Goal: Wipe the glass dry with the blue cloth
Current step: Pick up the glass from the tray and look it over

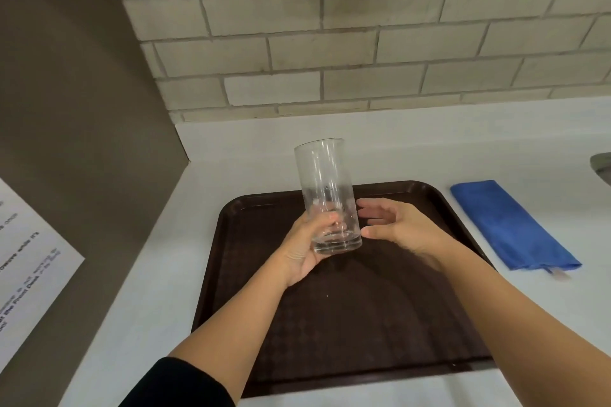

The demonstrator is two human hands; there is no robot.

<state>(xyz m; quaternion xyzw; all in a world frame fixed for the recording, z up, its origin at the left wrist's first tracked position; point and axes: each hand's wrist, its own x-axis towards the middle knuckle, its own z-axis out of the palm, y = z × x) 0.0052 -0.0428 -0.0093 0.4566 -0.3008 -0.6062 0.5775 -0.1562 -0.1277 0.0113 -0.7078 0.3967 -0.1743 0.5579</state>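
Head view: the tall clear glass [327,195] is held upright, tilted slightly, above a dark brown tray [347,317], gripped around its base by the left hand [305,243]. The right hand [401,225] hovers just beside the glass with fingers spread and holding nothing; whether its thumb touches the glass is unclear. The folded blue cloth [509,225] lies on the white counter [155,274], right of the tray. A brick-pattern tiled wall [363,43] rises behind.
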